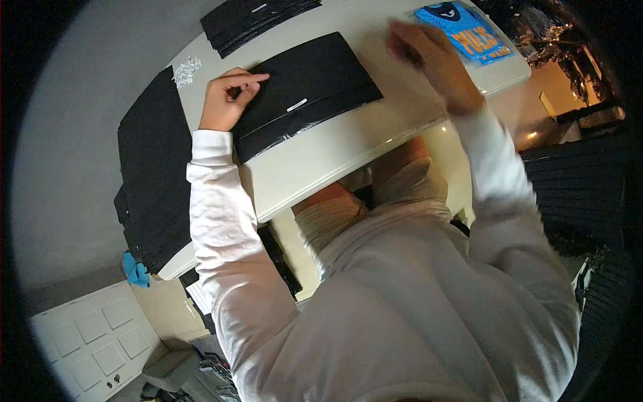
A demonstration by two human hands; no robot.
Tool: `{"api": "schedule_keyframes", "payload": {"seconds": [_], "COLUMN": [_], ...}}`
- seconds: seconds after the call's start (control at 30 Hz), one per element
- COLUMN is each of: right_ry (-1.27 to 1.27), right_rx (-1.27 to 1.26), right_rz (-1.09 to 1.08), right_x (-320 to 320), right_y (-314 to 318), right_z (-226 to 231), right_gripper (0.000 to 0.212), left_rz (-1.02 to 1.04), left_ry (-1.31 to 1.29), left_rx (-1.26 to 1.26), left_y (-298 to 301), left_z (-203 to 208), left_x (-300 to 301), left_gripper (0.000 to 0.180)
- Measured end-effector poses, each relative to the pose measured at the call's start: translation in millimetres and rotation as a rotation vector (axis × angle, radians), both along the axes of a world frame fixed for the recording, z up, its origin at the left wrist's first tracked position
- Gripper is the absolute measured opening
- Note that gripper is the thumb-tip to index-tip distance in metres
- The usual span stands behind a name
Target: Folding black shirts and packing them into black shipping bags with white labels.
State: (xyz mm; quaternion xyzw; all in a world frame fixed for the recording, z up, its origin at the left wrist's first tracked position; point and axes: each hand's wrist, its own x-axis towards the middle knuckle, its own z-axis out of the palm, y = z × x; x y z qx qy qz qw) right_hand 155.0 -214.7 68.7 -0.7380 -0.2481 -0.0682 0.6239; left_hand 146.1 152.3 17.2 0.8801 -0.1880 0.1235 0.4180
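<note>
A flat black bag (311, 80), with a shiny lower strip and a small white label (297, 105), lies on the white table in front of me. My left hand (229, 97) is at its left edge, index finger stretched out over the black surface and thumb apart below it; nothing shows in its grasp. To the right of the bag, my right hand (425, 53) is raised over the table and smeared by motion, so its fingers cannot be read. Just beyond it lies a folded blue garment (465, 33) with orange lettering, in clear plastic.
Stacked black bags (251, 23) lie at the table's far side. More black sheets (157, 161) cover its left end. Near them sits a pile of small white pieces (186, 70). The white table's (315, 167) front edge runs before my legs. A white door (100, 342) stands lower left.
</note>
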Motion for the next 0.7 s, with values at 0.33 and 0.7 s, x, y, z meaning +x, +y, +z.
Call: {"api": "schedule_keyframes", "payload": {"seconds": [0.33,0.7], "right_ry": [0.574,0.449], "right_rx": [-0.215,0.026], "right_rz": [0.533,0.272], "right_x": [-127.0,-119.1], "right_y": [-31.5,-7.9], "right_z": [-140.7,-162.4], "right_gripper": [0.050,0.054], "left_rz": [0.184,0.376], "left_ry": [-0.255,-0.339], "left_rx": [0.044,-0.373], "left_y": [-13.8,-121.2], "left_z": [43.7,-35.3], "left_x": [-40.6,-177.0], "left_gripper": [0.021,0.012]}}
